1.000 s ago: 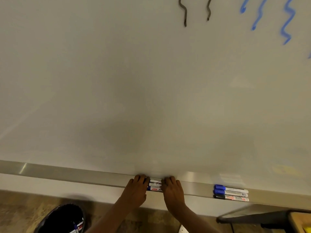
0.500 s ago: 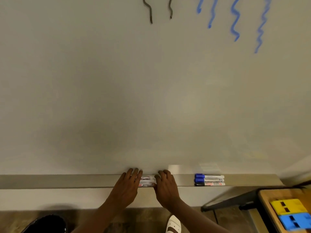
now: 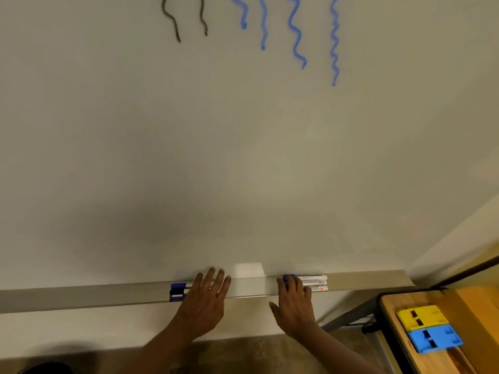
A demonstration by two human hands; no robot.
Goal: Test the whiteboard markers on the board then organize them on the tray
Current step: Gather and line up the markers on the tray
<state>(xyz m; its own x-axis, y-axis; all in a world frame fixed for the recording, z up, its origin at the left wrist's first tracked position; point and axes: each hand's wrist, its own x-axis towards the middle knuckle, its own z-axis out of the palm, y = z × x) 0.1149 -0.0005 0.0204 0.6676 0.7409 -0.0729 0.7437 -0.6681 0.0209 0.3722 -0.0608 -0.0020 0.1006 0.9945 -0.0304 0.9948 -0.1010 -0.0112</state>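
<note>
Head view: on the long grey metal tray (image 3: 81,295), dark-capped white markers (image 3: 178,291) are partly covered by the left hand (image 3: 205,303), fingers released, straight. Three white-barrelled markers (image 3: 314,283) are touched by the right hand (image 3: 295,306), fingers equally released.

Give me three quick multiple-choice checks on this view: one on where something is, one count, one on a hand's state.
1. Where do the yellow block and blue block lie?
A. on a shelf
B. on the wooden table at the lower right
C. in a bin

2. How many blue squiggles are on the board?
A. two
B. four
C. six

3. How is the left hand?
A. fingers straight, lying over the left marker group
B. holding a marker to the board
C. out of view

Answers: B, both blocks sit together on the wood; B, four blue lines hang beside two dark squiggles; A, its flat fingers cover those markers.
</note>
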